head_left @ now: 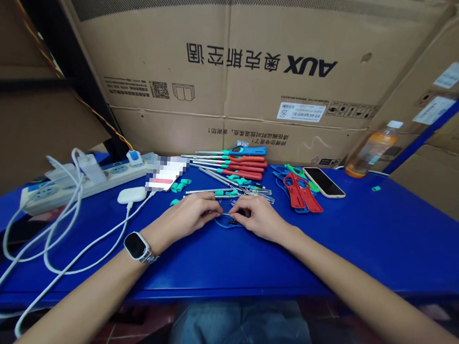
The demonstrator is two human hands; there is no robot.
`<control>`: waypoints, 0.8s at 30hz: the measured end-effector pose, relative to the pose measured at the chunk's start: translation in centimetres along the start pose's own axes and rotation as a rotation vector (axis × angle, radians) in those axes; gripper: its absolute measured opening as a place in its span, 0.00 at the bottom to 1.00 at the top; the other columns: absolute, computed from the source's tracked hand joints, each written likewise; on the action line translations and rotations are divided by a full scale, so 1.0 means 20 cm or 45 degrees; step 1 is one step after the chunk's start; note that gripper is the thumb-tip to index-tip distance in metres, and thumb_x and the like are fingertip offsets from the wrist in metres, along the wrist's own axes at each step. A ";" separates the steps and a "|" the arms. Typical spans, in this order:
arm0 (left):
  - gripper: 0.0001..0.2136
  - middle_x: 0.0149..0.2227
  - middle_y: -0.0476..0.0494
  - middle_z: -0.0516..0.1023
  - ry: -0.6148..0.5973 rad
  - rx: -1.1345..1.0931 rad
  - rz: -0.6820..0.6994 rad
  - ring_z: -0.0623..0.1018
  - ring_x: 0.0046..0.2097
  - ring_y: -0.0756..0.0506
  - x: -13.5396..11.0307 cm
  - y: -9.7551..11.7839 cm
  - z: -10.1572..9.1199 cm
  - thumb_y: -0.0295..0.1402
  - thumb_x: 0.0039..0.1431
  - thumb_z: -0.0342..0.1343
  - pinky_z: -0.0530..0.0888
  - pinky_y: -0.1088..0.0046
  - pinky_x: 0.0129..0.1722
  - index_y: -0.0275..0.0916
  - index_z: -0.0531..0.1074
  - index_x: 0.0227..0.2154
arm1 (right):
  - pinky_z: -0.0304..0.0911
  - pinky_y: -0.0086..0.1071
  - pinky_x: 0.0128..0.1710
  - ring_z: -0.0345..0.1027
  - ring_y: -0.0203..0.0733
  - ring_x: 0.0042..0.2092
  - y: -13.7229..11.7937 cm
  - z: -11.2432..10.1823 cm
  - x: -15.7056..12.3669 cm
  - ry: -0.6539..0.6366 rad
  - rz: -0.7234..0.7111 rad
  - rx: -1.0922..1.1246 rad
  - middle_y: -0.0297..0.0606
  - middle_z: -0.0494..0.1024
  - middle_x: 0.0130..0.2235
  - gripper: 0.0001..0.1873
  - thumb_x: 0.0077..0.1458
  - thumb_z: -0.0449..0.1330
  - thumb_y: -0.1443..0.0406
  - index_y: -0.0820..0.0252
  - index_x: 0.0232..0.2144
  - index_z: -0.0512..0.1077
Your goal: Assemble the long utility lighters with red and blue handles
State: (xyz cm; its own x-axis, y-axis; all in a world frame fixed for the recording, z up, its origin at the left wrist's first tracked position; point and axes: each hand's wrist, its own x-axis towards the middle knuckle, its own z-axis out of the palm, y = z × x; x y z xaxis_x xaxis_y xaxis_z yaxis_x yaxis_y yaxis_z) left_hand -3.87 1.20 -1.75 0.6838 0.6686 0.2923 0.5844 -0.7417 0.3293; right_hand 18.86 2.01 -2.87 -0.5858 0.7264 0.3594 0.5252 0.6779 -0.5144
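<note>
My left hand point(199, 211) and my right hand point(258, 215) meet over the blue table, thumbs and fingertips pinched. A thin silvery piece point(225, 214) spans the small gap between them; its exact kind is too small to tell. Just under the fingers lies a blue lighter handle shell point(225, 224), partly covered by my right hand. Beyond the hands are loose metal lighter tubes point(213, 176) and clear lighter parts point(265, 194) with fine wires. Small green plastic caps point(179, 186) lie near my left hand. Long-nosed lighters with red handles point(248, 168) and a blue-handled lighter point(251, 151) are stacked behind.
Red handle shells point(297, 192) and a phone point(324, 182) lie to the right, near an orange drink bottle point(374, 149). On the left are a power strip point(112, 176), white cables point(71, 272) and a white case point(132, 195). A cardboard wall point(243, 93) closes the back.
</note>
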 end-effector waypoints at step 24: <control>0.11 0.39 0.42 0.74 -0.082 0.173 0.058 0.76 0.39 0.45 0.01 -0.03 0.02 0.28 0.67 0.50 0.72 0.71 0.40 0.39 0.79 0.41 | 0.58 0.30 0.36 0.71 0.40 0.36 -0.06 -0.08 0.00 -0.147 -0.025 -0.289 0.39 0.80 0.34 0.07 0.57 0.60 0.72 0.62 0.32 0.79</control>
State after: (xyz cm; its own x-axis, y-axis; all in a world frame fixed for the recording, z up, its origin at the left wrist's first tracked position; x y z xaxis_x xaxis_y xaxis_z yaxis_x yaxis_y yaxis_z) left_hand -3.93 1.64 -2.18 0.7349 0.6326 0.2444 0.6031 -0.7745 0.1909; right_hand 19.19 1.45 -1.07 -0.6570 0.7041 0.2695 0.6305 0.7092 -0.3155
